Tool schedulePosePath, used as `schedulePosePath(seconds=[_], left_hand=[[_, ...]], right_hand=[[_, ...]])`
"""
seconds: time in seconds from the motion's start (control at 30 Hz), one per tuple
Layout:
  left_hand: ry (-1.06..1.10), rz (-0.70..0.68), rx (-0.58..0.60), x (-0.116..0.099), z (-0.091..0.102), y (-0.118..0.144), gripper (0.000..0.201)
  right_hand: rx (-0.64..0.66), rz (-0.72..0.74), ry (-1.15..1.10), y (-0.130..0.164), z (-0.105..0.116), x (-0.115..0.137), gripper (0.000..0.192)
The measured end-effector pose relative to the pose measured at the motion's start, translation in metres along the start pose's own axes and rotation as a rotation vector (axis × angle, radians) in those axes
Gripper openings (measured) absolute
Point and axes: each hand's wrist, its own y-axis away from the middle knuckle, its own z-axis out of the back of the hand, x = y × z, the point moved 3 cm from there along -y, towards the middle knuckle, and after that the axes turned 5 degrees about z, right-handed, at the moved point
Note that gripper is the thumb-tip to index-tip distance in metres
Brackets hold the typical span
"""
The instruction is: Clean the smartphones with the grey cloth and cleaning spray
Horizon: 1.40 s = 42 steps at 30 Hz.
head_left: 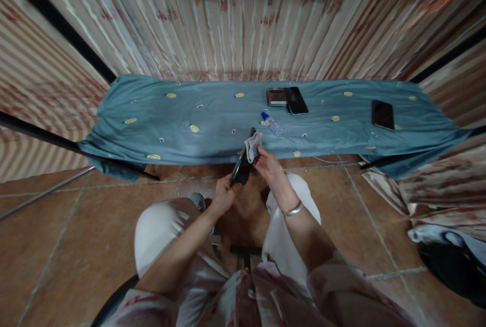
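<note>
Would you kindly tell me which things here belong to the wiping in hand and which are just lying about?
In hand:
phone in left hand
cloth in right hand

Lying about on the table:
small bottle
second phone
third phone

The scene is dim and warm-toned, with soft, even light and only faint shadows under the blue-grey patterned cloth-covered table [152, 119]. The wide lens bends straight lines strongly toward the edges, curving the striped pink curtain wall [243, 18]. Corners smear with blur; the centre stays fairly sharp. A small pixelated patch sits on the table.
</note>
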Motion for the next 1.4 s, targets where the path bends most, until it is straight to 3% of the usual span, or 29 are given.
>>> schedulePosePath(seconds=[0.1,0.2,0.3,0.4,0.53,0.7,0.83,0.97,1.17,1.4], left_hand=[[0.075,0.034,-0.036,0.004,-0.001,-0.002,0.016],[0.306,0.15,-0.047,0.009,-0.009,0.001,0.013],[0.473,0.255,0.064,0.009,-0.019,0.005,0.018],[0.52,0.26,0.097,0.005,-0.021,0.006,0.019],[0.434,0.209,0.021,0.004,-0.015,0.003,0.012],[0.144,0.097,-0.001,0.001,-0.008,0.003,0.015],[-0.08,-0.011,-0.05,-0.012,0.003,0.003,0.017],[-0.084,-0.122,-0.08,-0.029,0.016,-0.004,0.008],[0.175,0.027,-0.077,-0.021,0.026,-0.022,0.025],[0.472,0.19,-0.116,-0.015,0.03,-0.038,0.021]], right_hand=[[-0.057,-0.032,-0.015,0.001,-0.003,0.0,0.031],[-0.089,-0.049,-0.033,0.001,-0.007,0.001,0.033],[-0.126,-0.037,-0.055,0.002,-0.011,0.002,0.034],[-0.138,-0.014,-0.064,0.001,-0.012,0.003,0.034],[-0.125,-0.015,-0.051,-0.001,-0.014,0.0,0.033],[-0.118,-0.003,-0.015,-0.002,-0.013,-0.002,0.024],[-0.157,-0.022,0.019,-0.001,-0.009,-0.006,0.023],[-0.166,-0.088,0.035,0.003,-0.008,-0.011,0.027],[-0.062,-0.209,0.068,0.016,-0.009,-0.013,0.012],[-0.02,-0.13,0.092,0.015,0.002,-0.007,0.008]])
